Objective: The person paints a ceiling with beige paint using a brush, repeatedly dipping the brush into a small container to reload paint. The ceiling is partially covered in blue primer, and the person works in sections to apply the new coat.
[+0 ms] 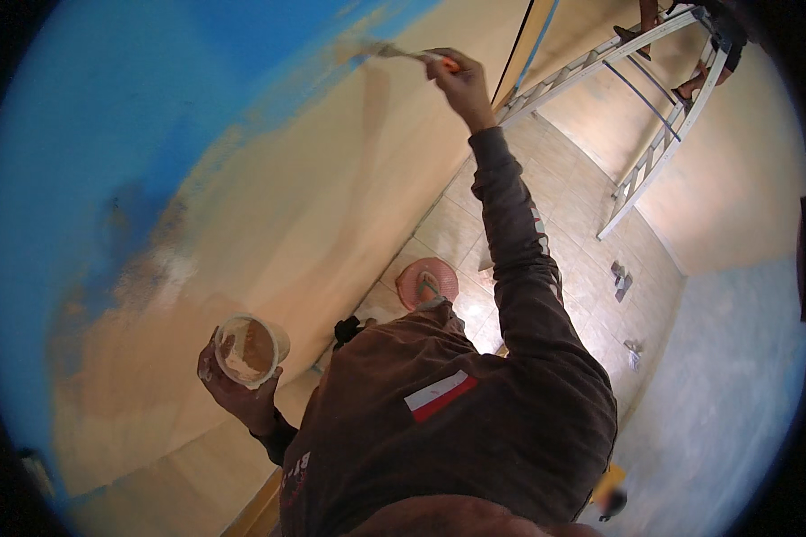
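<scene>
My right hand (461, 82) is stretched out far ahead, its fingers closed round the handle of a paintbrush (407, 54). The bristles meet the wall (269, 215) where blue paint borders a beige, sand-coloured area; the edge between the colours is streaky. Low on the left, my left hand (242, 394) grips a round, whitish plastic tub (282, 340) from below and the side. Beige paint coats the inside of the tub. Its open mouth faces up.
A stepladder (569, 76) stands at the upper right with a person's legs and feet on it. Under me lies a tiled floor (582, 188) with small items (621, 280) on it. My foot wears a sandal (427, 285). A pale blue wall (734, 376) rises at the right.
</scene>
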Demonstrator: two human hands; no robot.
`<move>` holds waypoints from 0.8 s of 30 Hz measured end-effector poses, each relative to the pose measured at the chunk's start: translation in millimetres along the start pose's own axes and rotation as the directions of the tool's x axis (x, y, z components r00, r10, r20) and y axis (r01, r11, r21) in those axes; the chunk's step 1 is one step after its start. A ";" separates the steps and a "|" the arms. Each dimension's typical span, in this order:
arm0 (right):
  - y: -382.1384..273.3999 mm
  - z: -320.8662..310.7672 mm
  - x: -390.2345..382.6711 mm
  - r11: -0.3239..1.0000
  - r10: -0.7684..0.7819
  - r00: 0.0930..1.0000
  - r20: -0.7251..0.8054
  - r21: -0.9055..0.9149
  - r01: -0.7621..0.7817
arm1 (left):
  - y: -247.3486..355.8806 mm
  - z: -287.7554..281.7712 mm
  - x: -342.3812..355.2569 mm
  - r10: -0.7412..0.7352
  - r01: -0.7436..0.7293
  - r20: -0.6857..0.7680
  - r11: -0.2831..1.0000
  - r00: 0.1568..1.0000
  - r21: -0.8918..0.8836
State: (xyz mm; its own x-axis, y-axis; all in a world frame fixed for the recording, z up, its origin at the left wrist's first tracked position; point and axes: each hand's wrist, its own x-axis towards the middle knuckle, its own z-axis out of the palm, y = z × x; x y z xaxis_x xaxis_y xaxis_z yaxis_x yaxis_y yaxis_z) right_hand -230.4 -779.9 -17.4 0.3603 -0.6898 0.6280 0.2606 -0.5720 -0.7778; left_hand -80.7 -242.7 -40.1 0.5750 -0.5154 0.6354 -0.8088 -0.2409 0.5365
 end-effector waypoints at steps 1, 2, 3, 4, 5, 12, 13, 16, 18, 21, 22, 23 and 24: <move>3.3 -8.8 4.3 0.997 0.066 0.996 -0.054 0.040 -0.064 | 4.1 -0.3 0.0 -0.043 0.042 -0.011 0.998 0.999 -0.047; 5.2 -17.8 7.2 0.998 0.052 0.989 -0.141 0.034 -0.048 | 12.0 1.0 -0.5 -0.085 0.083 -0.019 0.992 0.996 -0.098; 7.8 -23.9 8.7 0.999 0.038 0.973 -0.227 0.027 -0.033 | 17.6 1.8 -0.6 -0.127 0.122 -0.025 0.981 0.992 -0.150; 9.8 -30.4 8.0 0.999 0.012 0.951 -0.309 -0.036 -0.024 | 20.2 1.8 -1.0 -0.160 0.154 -0.024 0.973 0.987 -0.175; 12.9 -28.6 8.2 0.989 -0.068 0.926 -0.372 -0.147 0.014 | 21.1 1.0 -0.7 -0.189 0.182 -0.017 0.963 0.982 -0.200; -14.8 69.7 -42.0 0.699 -0.490 0.845 -0.214 -0.675 0.234 | 12.6 -3.7 -2.1 -0.158 0.161 0.037 0.980 0.987 -0.118; -27.4 87.0 -58.6 0.677 -0.502 0.845 -0.185 -0.692 0.251 | 12.0 -2.8 -1.7 -0.157 0.160 0.032 0.976 0.987 -0.147; -62.8 121.3 -109.9 0.777 -0.423 0.899 -0.117 -0.558 0.292 | 12.0 -0.9 2.9 -0.078 0.083 0.059 0.993 0.995 -0.086; -89.8 124.3 -130.3 0.884 -0.344 0.932 -0.112 -0.373 0.282 | 10.5 -6.8 8.8 0.048 -0.072 0.144 0.983 0.988 0.168; -103.8 99.8 -130.3 0.932 -0.273 0.956 -0.105 -0.276 0.235 | 16.7 5.8 7.2 -0.053 0.056 0.030 0.989 0.998 -0.135; -93.4 92.4 -125.4 0.928 -0.269 0.945 -0.187 -0.313 0.203 | 13.9 3.7 7.9 -0.026 0.030 0.054 0.997 0.998 -0.078; -85.4 81.7 -115.5 0.886 -0.304 0.923 -0.236 -0.425 0.183 | 9.8 2.0 8.8 0.000 0.001 0.082 1.000 0.997 -0.021; -78.7 72.2 -99.8 0.845 -0.320 0.898 -0.302 -0.520 0.126 | 9.8 0.8 9.2 0.023 -0.027 0.109 0.999 0.994 0.033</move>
State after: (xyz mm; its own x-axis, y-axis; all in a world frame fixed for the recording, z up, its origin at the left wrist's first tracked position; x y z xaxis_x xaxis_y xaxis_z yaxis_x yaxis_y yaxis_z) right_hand -222.2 -633.9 -20.8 -0.0306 -0.5706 0.8207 -0.1997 -0.8010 -0.5644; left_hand -83.4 -250.5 -29.4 0.5392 -0.6071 0.5836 -0.8277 -0.2541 0.5004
